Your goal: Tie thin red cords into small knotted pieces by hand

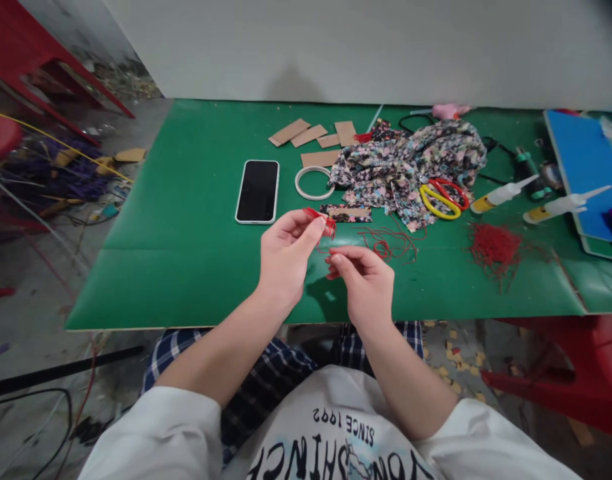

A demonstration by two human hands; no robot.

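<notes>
My left hand [290, 253] is closed, its thumb and fingers pinching a small bundle of red thread [330, 225] over the green table [206, 280]. Just right of it and a little lower, my right hand [363, 277] is closed in a pinch at a thin red strand that runs toward the left hand. A floral-covered strip [347, 213] lies just beyond both hands. Loose red cords [389, 244] curl on the table to the right of the strip. Shadows of the hands fall on the table below.
A phone [257, 192], a tape roll [315, 183], cardboard pieces [309, 136] and floral fabric [411, 160] lie beyond my hands. Scissors [441, 200], glue bottles [503, 195], a red thread pile [495, 245] and a blue board [583, 173] are at right.
</notes>
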